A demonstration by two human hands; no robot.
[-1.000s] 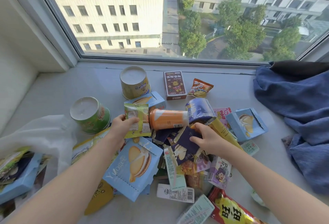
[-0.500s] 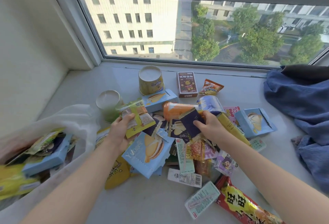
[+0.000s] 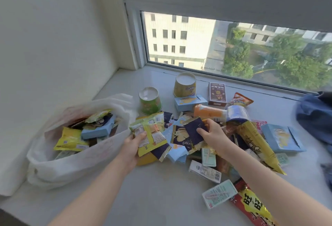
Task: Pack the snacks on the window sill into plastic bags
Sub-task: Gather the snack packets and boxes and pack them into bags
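Blue cloth [image 3: 312, 118] right; green cup [image 3: 150, 102] beside plastic bag [image 3: 71, 163].

Blue cloth [image 3: 314, 118] bunched at sill's right end; buildings, trees outside.

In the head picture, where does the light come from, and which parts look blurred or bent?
Head view: daylight comes through the window; the blue cloth at the right edge is smeared; the wide lens makes the window frame lean; small print is unreadable on the yellow-green packet in the left hand and the dark blue packet in the right hand.
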